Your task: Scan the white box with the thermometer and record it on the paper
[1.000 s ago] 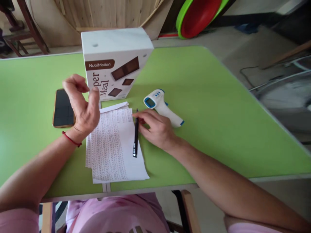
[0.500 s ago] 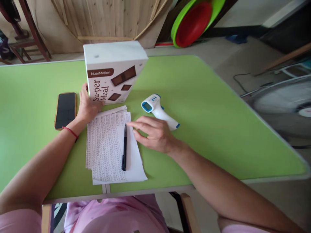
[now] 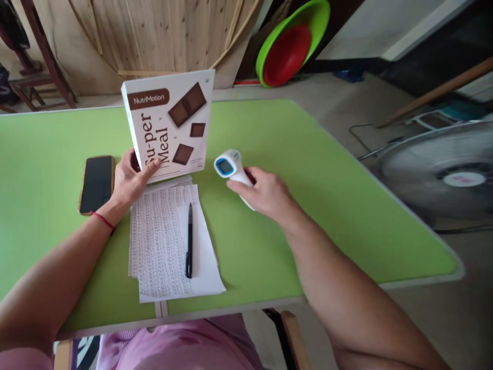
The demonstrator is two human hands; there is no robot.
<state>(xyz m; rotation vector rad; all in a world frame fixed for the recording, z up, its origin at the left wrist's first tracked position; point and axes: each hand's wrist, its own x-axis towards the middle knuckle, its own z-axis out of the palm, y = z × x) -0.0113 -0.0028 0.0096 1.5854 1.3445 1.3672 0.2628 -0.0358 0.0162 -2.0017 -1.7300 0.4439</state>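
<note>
My left hand (image 3: 133, 177) grips the lower left corner of a white box (image 3: 177, 128) printed "NutriMotion Su-per Meal", thumb on its front, other fingers mostly hidden behind. The box leans back, its front facing me. My right hand (image 3: 265, 192) is wrapped round the handle of a white and blue infrared thermometer (image 3: 227, 164), whose small screen points toward me. Between my arms lie handwritten paper sheets (image 3: 165, 241), with a black pen (image 3: 189, 241) on top. A phone in an orange-brown case (image 3: 97, 184) lies left of my left hand.
The green table (image 3: 327, 221) has a pale raised edge. Beyond it are a round wooden board (image 3: 162, 36), green and red basins (image 3: 288, 51) and a wooden chair (image 3: 42, 77). On the right stands a fan (image 3: 454, 174).
My right hand has moved from beside the pen to the thermometer and closed on its handle. My left hand has tilted the box, so its front faces me more and its top no longer shows.
</note>
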